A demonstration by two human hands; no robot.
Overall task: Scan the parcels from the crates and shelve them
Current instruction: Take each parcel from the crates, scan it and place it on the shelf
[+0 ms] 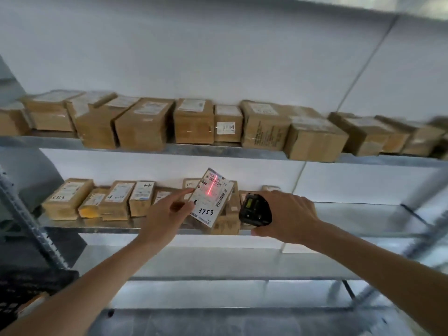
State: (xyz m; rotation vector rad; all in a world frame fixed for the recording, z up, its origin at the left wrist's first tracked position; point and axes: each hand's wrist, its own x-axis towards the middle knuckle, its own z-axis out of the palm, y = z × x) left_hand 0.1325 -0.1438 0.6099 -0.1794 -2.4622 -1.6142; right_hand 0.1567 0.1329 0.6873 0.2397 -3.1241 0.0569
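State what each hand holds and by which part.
The left hand holds the labelled parcel by its left edge. The right hand grips the black scanner around its body.

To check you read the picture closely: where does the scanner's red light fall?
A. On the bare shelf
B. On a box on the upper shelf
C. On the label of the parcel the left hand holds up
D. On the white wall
C: the red line crosses the label of the parcel held up by the left hand, with the scanner in the right hand beside it.

Brown cardboard parcels (194, 124) carry white labels; one label (211, 197) shows black handwriting and a red scan line. The scanner (254, 209) is black, the shelves (363, 214) grey.
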